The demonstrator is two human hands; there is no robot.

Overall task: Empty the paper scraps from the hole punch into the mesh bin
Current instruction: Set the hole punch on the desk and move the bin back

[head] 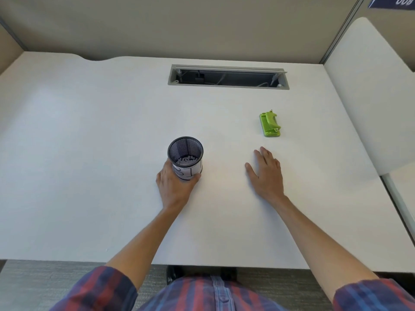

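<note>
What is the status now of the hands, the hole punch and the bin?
Left hand wrapped around mesh bin, scraps inside. Right hand open, flat on desk. Green hole punch untouched, beyond right hand. Path clear.

White worktop [94, 131], matte and evenly lit, filling most of the view, with a wavy cut along the far left edge. Set into the far side, a long grey-framed cable slot [228, 77], lid open, with cables and a plug inside. Behind, beige partition walls [179, 25] on the far side and left, joined by grey metal posts. At the upper right corner, a dark blue label [393, 2] with white digits, seen upside down. To the right, a second white surface [368, 86] with a rounded corner, just beside the worktop. Below the near edge, grey carpeted floor [45, 279]. Soft, diffuse light, faint shadows only.
</note>
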